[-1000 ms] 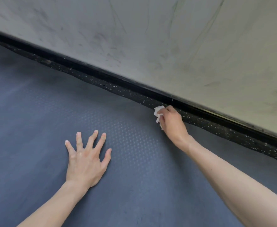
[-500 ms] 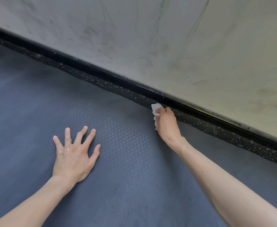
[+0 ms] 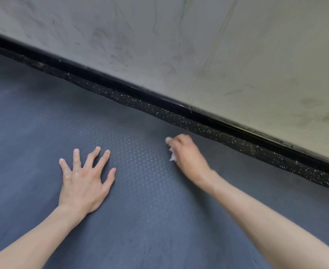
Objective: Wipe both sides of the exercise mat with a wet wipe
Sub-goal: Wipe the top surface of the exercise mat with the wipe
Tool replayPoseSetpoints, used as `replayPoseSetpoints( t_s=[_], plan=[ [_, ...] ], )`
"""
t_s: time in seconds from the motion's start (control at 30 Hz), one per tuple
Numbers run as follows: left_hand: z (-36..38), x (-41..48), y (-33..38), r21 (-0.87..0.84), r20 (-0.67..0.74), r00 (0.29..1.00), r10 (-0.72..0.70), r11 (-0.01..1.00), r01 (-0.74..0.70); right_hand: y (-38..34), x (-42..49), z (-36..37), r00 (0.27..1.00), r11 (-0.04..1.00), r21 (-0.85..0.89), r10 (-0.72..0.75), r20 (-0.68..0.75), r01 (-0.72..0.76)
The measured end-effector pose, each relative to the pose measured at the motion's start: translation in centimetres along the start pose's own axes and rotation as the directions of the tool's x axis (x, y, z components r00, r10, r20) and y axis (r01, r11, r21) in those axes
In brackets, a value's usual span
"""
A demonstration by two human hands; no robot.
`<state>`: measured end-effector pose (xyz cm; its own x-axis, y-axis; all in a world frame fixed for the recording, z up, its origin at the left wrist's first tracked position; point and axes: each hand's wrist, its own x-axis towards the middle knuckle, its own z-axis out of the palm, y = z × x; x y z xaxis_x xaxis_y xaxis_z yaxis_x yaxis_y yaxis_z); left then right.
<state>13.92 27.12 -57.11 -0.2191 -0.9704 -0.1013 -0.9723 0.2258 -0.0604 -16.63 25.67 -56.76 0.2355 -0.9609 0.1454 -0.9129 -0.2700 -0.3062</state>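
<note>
On the exercise mat (image 3: 140,220), near its far edge | I log the right hand (image 3: 189,156), blurred, now drawn back from that edge, fingers apparently curled round the wet wipe (image 3: 171,155) | left hand (image 3: 82,183) flat, fingers spread | top-side stroke running, underside pending.

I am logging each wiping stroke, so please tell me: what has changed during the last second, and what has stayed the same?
The right hand, gripping the wet wipe, drew back from the far edge of the exercise mat toward the person; it is blurred by motion. Nothing was taken up or let go. The left hand stays flat on the mat, fingers spread.
</note>
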Motion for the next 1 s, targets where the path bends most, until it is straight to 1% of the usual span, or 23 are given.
replayPoseSetpoints(
  t_s=[0.07,0.1,0.13,0.17,0.2,0.23,0.3,0.43,0.5,0.53,0.57,0.6,0.63,0.67,0.7,0.73,0.8,0.9,0.93,1.0],
  plan=[
    [0.2,0.0,0.0,0.000,0.002,1.000,0.002,1.000,-0.002,3.7,0.8,-1.4,0.977,0.981,-0.023,0.192,-0.089,-0.195],
    [0.3,0.0,-0.1,-0.004,0.003,1.000,0.004,1.000,-0.003,4.9,1.0,-2.1,0.958,0.963,-0.029,0.265,-0.106,-0.270],
    [0.4,0.0,-0.1,-0.007,0.001,1.000,0.005,1.000,-0.005,5.9,0.8,-2.5,0.948,0.950,-0.057,0.300,-0.106,-0.307],
    [0.4,0.0,-0.1,-0.007,-0.003,1.000,0.005,1.000,-0.006,5.9,0.5,-2.9,0.945,0.948,-0.057,0.304,-0.119,-0.312],
    [0.5,0.0,-0.2,-0.007,-0.006,1.000,0.005,1.000,-0.005,5.1,0.2,-2.9,0.940,0.945,-0.015,0.322,-0.116,-0.326],
    [0.4,0.0,-0.2,-0.008,-0.008,1.000,0.003,1.000,-0.003,3.8,0.0,-2.6,0.945,0.951,0.017,0.308,-0.107,-0.308],
    [0.5,0.0,-0.2,-0.014,-0.011,1.000,0.005,1.000,-0.005,0.2,-0.6,-1.2,0.965,0.973,0.065,0.230,-0.124,-0.223],
    [0.5,0.0,-0.1,-0.014,-0.013,1.000,0.002,1.000,-0.002,-6.1,-2.0,1.7,1.000,0.991,0.131,0.008,-0.021,-0.005],
    [0.6,-0.1,-0.2,-0.016,-0.013,1.000,0.006,1.000,-0.006,-6.0,-2.3,1.3,0.998,0.991,0.117,-0.063,0.025,0.059],
    [0.7,-0.1,-0.2,-0.017,-0.013,1.000,0.006,1.000,-0.006,-4.9,-2.0,0.7,0.997,0.995,0.079,-0.066,0.028,0.064],
    [0.7,-0.1,-0.2,-0.014,-0.017,1.000,0.003,1.000,-0.003,-3.4,-1.6,0.0,1.000,0.999,0.048,-0.025,0.006,0.025],
    [0.8,-0.1,-0.2,-0.012,-0.020,1.000,-0.002,1.000,0.002,-1.4,-1.2,-0.8,0.997,0.997,0.031,0.065,-0.040,-0.064],
    [0.9,-0.1,-0.2,-0.011,-0.019,1.000,-0.006,1.000,0.005,0.7,-1.0,-1.8,0.980,0.984,0.021,0.177,-0.092,-0.176],
    [0.9,-0.1,-0.2,-0.012,-0.015,1.000,-0.009,1.000,0.009,2.5,-1.0,-2.5,0.951,0.958,0.021,0.288,-0.113,-0.288],
    [1.0,-0.1,-0.2,-0.013,-0.015,1.000,-0.012,1.000,0.012,3.8,-1.1,-3.0,0.929,0.935,0.027,0.354,-0.112,-0.353],
    [1.1,-0.1,-0.3,-0.017,-0.015,1.000,-0.013,1.000,0.013,4.2,-1.4,-3.1,0.923,0.929,0.039,0.369,-0.110,-0.367],
    [1.2,-0.1,-0.3,-0.026,-0.013,1.000,-0.013,1.000,0.012,2.9,-1.7,-2.7,0.935,0.942,0.083,0.333,-0.124,-0.325],
    [1.2,0.0,-0.3,-0.027,-0.005,1.000,-0.014,1.000,0.014,-1.7,-2.0,-1.1,0.953,0.962,0.138,0.258,-0.158,-0.237],
    [1.2,-0.1,-0.3,-0.032,0.000,1.000,-0.015,0.999,0.015,-3.8,-2.4,-0.5,0.968,0.972,0.151,0.204,-0.146,-0.182],
    [1.2,-0.2,-0.3,-0.049,-0.008,1.000,-0.013,0.999,0.013,-8.1,-3.8,0.8,0.997,0.982,0.187,0.049,-0.065,-0.036]
  ],
)
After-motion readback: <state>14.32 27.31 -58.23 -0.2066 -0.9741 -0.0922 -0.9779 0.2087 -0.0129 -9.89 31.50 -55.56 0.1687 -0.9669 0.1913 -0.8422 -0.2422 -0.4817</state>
